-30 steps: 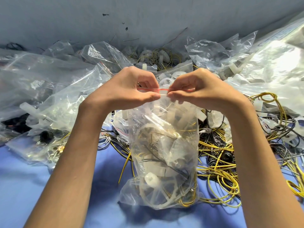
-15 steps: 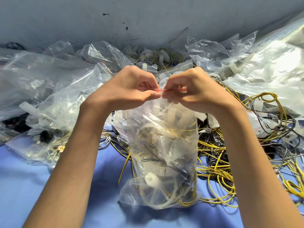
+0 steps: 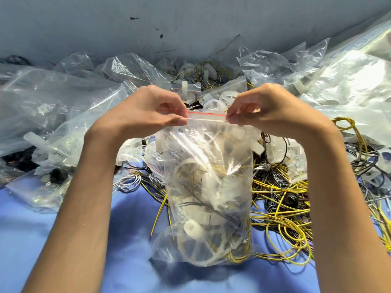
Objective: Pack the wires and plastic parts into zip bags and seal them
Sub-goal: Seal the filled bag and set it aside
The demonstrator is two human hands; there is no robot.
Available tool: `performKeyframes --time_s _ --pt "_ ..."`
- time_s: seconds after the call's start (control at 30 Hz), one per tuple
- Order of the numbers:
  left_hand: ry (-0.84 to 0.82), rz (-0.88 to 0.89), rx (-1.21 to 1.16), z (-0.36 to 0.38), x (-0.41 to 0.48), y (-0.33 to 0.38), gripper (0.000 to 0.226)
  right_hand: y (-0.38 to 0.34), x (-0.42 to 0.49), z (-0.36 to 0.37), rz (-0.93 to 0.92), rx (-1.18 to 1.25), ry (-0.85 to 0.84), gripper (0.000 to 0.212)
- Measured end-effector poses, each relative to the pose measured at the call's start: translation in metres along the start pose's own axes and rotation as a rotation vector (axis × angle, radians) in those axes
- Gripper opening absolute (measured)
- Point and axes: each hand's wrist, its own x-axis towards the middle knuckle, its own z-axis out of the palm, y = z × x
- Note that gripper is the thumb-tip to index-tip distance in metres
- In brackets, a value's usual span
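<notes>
A clear zip bag [image 3: 208,187] stands upright on the blue cloth, stuffed with white plastic parts and yellow and dark wires. Its top has a red line and a zip strip [image 3: 206,116] stretched flat between my hands. My left hand [image 3: 148,112] pinches the left end of the strip between thumb and fingers. My right hand [image 3: 268,109] pinches the right end the same way. Loose yellow wires [image 3: 283,210] lie tangled to the right of the bag, and white plastic parts [image 3: 213,102] sit just behind it.
Crumpled clear bags [image 3: 53,106] pile up on the left and at the back right [image 3: 349,81]. A grey wall [image 3: 190,22] closes off the back. Blue cloth [image 3: 27,235] shows at the front left. A small black part [image 3: 57,174] lies under plastic at the left.
My hands were pinched close together at the middle of the bag's top; now they have slid apart to its two ends, and the zip strip shows stretched between them.
</notes>
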Motion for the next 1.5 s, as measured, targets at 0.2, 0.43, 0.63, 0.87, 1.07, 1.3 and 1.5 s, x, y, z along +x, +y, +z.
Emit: performKeyframes --time_s 0.2,0.43,0.63,0.87,1.07,1.3,1.5 --pt "0.015 -0.008 0.029 -0.007 -0.003 0.000 0.006 0.007 -0.004 -0.006 0.045 0.043 -0.055 0.002" --pt "0.055 0.021 0.116 -0.007 -0.003 0.004 0.030 -0.002 -0.001 -0.001 0.036 -0.015 -0.016 0.008" --pt "0.060 0.000 0.105 -0.010 -0.005 0.005 0.025 -0.008 -0.001 -0.001 0.032 -0.055 -0.042 0.005" --pt "0.008 0.020 0.043 0.000 -0.003 0.015 0.009 -0.013 0.000 0.005 0.012 -0.014 -0.021 0.011" --pt "0.025 0.042 0.079 0.000 -0.002 0.015 0.022 -0.014 0.004 0.009 -0.033 -0.058 -0.016 0.005" --pt "-0.015 0.023 0.023 -0.001 -0.003 0.014 0.018 -0.013 0.003 0.008 -0.044 -0.035 -0.010 0.012" --pt "0.023 0.061 0.042 0.007 0.001 0.014 0.023 -0.015 0.005 0.015 -0.084 -0.053 0.054 0.012"
